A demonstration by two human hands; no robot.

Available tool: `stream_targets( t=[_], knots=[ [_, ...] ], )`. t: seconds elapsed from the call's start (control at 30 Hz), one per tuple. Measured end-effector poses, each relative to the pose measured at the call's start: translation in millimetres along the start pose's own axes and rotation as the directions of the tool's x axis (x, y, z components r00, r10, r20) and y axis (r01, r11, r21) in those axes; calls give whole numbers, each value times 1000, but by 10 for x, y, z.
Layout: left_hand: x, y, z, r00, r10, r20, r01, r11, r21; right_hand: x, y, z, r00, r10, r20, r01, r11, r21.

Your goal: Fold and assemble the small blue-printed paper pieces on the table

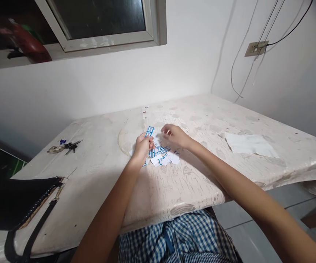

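My left hand (pixel 142 148) is closed on a small paper piece (pixel 149 131) with blue lines printed on it, held upright above the table. To its right, my right hand (pixel 174 135) hovers with its fingers apart and slightly curled, and no piece shows in it. Below and between the hands lies a loose pile of paper pieces (pixel 162 150), several with blue outlines. Some are blank white pieces (pixel 155 160) at the near side of the pile. My left hand hides part of the pile's left side.
A patterned cloth (pixel 100 146) covers the table. Keys (pixel 71 146) lie at the left, behind a black bag (pixel 18 201) with a strap. A torn white sheet (pixel 251 144) lies at the right. Cables hang from a wall socket (pixel 256 48) above the table.
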State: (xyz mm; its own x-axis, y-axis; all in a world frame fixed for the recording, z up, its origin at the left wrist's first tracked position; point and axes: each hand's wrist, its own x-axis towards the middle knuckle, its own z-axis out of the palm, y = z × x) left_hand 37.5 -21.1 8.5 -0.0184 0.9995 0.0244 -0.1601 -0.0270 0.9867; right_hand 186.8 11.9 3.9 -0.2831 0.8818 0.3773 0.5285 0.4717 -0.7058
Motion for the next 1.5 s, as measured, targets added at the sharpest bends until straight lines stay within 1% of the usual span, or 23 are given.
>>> stream_targets(
  t=[0.07,0.13,0.2,0.3,0.47,0.63,0.7,0.77,0.8,0.87,0.9,0.97,1.03,1.1,1.17,1.27,1.37,1.5],
  knots=[
    [16,55,-33,997,-3,-71,2,1000,-27,-21,10,33,983,-33,178,53,993,-104],
    [27,98,-61,993,-4,-118,-1,999,-37,-45,15,78,955,-59,291,110,981,-159],
    [30,126,-80,990,2,-141,-9,999,-48,-68,16,123,937,-84,340,163,963,-213],
    [25,141,-90,989,3,-147,-11,998,-55,-105,8,174,929,-122,349,226,934,-276],
    [24,125,-89,991,6,-134,-12,999,-44,-170,-33,258,944,-182,274,259,924,-280],
    [40,119,-91,990,3,-140,-12,998,-58,-179,-32,383,936,-232,264,292,932,-216],
    [42,124,-92,990,10,-138,-18,998,-60,-171,-34,420,947,-237,217,279,941,-192],
    [40,133,-92,990,7,-144,-16,998,-57,-155,-46,434,963,-225,150,244,961,-130],
    [38,137,-93,989,1,-147,-9,998,-55,-143,-56,429,974,-194,115,202,977,-66],
    [35,138,-93,988,-19,-151,13,999,-42,-110,-80,392,997,-68,42,63,991,120],
    [33,133,-91,989,-27,-148,22,999,-34,-91,-94,358,1000,17,8,-19,974,226],
    [30,108,-85,991,-31,-132,30,999,-12,-56,-122,269,982,179,-63,-137,898,418],
    [25,66,-68,995,-36,-91,37,999,19,-31,-145,173,956,270,-117,-162,814,557],
    [11,17,-41,998,-52,-24,53,997,53,-16,-153,104,944,299,-137,-147,757,637],
    [-9,-23,-10,996,-68,53,63,995,79,-8,-143,79,941,300,-155,-129,744,655],
    [-42,-53,26,987,-57,150,45,995,85,-4,-113,107,942,260,-212,-84,794,601],
    [-58,-60,38,977,-42,207,29,997,65,-17,-97,148,952,204,-229,-49,838,543],
    [-74,-57,51,955,-63,288,63,998,8,-48,-98,173,955,143,-261,-20,905,425]
  ],
)
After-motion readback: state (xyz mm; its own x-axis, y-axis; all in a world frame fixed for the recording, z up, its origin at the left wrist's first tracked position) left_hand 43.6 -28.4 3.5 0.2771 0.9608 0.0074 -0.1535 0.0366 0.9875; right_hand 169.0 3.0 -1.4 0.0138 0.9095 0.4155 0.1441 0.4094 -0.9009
